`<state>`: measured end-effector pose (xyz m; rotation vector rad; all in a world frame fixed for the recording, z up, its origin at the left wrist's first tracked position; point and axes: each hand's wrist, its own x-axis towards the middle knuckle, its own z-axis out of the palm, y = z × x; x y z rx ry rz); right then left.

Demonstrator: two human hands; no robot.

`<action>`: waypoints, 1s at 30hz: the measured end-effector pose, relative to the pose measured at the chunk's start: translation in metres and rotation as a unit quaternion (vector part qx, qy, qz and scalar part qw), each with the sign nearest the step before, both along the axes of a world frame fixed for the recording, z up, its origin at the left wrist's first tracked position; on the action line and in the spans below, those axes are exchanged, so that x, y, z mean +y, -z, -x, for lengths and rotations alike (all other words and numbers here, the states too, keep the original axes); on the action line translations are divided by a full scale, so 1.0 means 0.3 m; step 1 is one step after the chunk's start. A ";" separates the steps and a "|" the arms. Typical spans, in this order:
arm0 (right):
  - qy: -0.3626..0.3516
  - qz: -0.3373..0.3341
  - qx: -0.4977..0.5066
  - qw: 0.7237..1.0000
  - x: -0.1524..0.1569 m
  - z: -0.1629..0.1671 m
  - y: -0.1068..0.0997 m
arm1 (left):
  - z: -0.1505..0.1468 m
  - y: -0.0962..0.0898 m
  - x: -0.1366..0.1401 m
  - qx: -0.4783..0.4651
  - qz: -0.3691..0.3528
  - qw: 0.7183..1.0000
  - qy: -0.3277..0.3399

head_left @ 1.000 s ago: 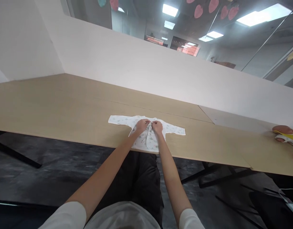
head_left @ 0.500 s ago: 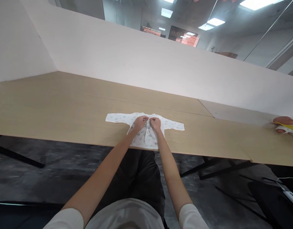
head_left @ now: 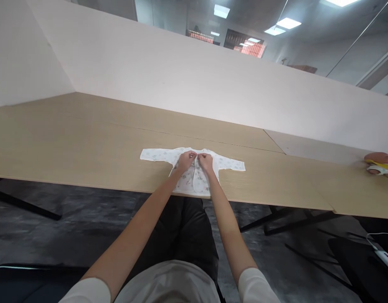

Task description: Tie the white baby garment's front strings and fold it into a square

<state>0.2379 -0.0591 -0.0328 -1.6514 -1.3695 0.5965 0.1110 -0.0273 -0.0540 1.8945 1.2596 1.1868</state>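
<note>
A small white baby shirt (head_left: 185,182) with a faint printed pattern lies flat at the front edge of the table, both sleeves spread out sideways. My left hand (head_left: 186,160) pinches its front opening just below the neckline. Close beside it, my right hand (head_left: 205,160) pinches the other front edge at the same height. The fingertips of both hands nearly meet over the middle of the shirt. Whatever fastener lies between them is too small to make out. Below the hands, one front panel's rounded edge curves down to the hem.
The long wooden table (head_left: 86,139) runs against a white partition (head_left: 168,80) with glass above it. At the far right lies a doll-like thing with yellow and white cloth (head_left: 381,164). A black chair (head_left: 354,261) holding a white power strip (head_left: 385,259) stands lower right.
Both hands stay at the shirt's neckline, with only slight finger movement at the front edges. The shirt lies as before; the view has shifted a little.
</note>
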 end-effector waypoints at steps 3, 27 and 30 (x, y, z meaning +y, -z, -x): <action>-0.001 0.002 -0.013 1.000 -0.001 -0.006 0.002 | -0.001 0.004 0.004 0.010 -0.009 1.000 0.001; 0.027 0.026 -0.028 0.999 0.035 -0.010 0.028 | -0.001 0.000 0.000 0.063 -0.022 0.998 -0.008; 0.035 0.030 -0.015 0.999 0.048 -0.011 0.037 | -0.004 -0.007 -0.006 0.071 -0.018 0.997 -0.020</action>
